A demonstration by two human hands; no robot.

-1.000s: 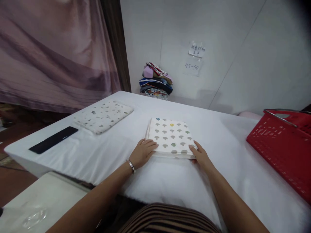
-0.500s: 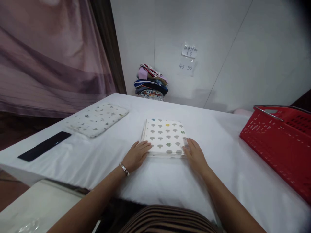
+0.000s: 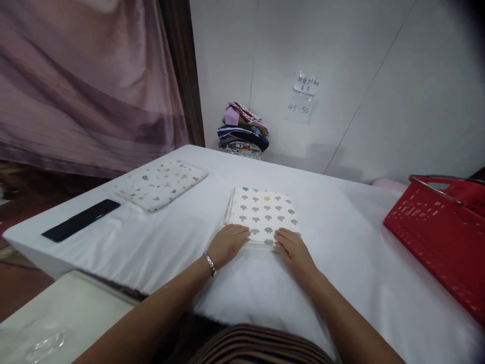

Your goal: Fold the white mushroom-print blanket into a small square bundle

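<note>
A folded white cloth (image 3: 261, 211) printed with grey mushrooms and a few blue, yellow and green ones lies flat before me on the white-covered table. My left hand (image 3: 229, 243), with a silver bracelet at the wrist, rests its outstretched fingers on the cloth's near left corner. On the near right part, my right hand (image 3: 295, 252) lies with its fingers extended over the cloth's edge. Neither hand grips the cloth. Farther left is a second folded white cloth (image 3: 162, 184) with small leaf-like prints, apart from both hands.
A long black flat object (image 3: 81, 220) lies near the table's left edge. A red basket (image 3: 435, 232) with metal handles stands at the right. Folded fabrics (image 3: 244, 132) are stacked by the wall behind the table. A pale surface (image 3: 71, 308) juts in at lower left.
My right hand has slid inward from the cloth's right edge along its near side, so both hands are closer together. The view has shifted slightly left.
</note>
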